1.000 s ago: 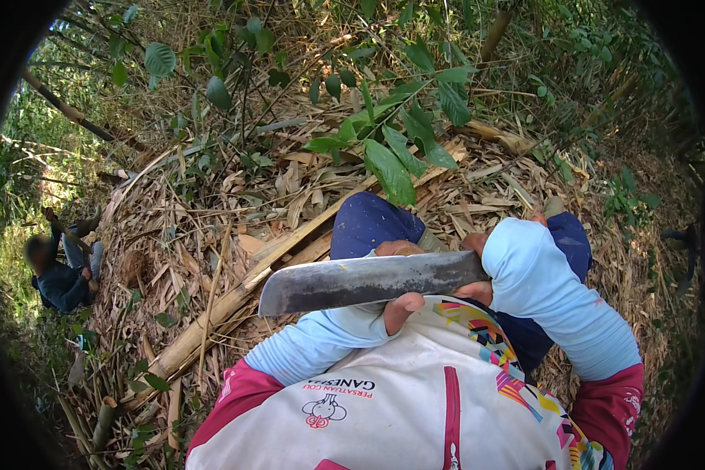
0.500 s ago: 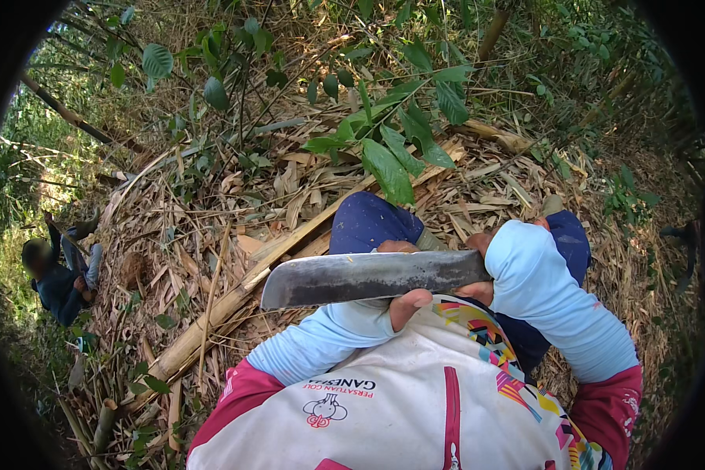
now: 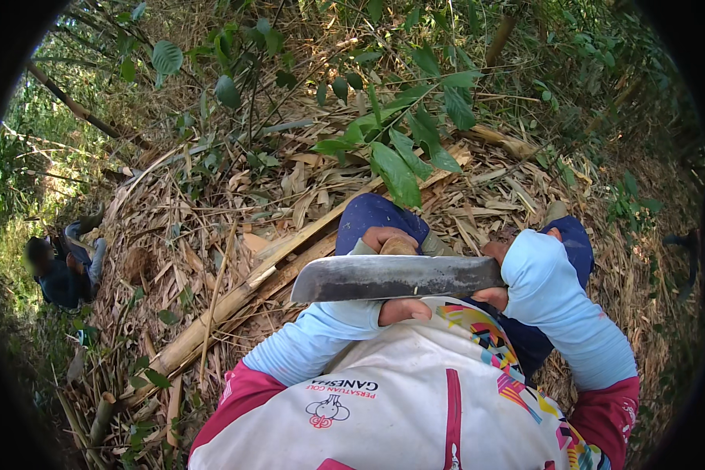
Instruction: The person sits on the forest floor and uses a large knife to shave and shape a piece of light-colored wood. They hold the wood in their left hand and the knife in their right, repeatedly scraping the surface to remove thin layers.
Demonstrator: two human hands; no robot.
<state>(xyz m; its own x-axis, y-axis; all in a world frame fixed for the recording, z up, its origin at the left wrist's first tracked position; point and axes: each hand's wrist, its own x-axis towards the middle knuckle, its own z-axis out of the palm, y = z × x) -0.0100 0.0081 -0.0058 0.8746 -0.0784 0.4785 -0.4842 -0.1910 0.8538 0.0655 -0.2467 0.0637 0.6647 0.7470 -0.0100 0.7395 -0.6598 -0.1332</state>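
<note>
A machete [image 3: 399,277] with a broad, dark-stained steel blade lies crosswise in front of my lap, its blunt tip toward the left. My right hand [image 3: 495,296] is closed at its right end, where the handle is hidden by the hand and sleeve. My left hand [image 3: 392,238] sits beneath the middle of the blade. Its curled fingers show past the far edge, its thumb past the near edge. The blade covers the palm, so what the left hand holds there cannot be made out.
Split bamboo poles [image 3: 219,313] lie diagonally over dry leaf litter [image 3: 290,196]. A leafy green branch [image 3: 407,149] hangs just beyond my knees [image 3: 376,219]. Another person [image 3: 63,270] sits far left. A cut bamboo stump [image 3: 104,411] stands at the lower left.
The machete has slid to the right across my left hand, together with my right hand. More of the left fingers now shows beyond the blade.
</note>
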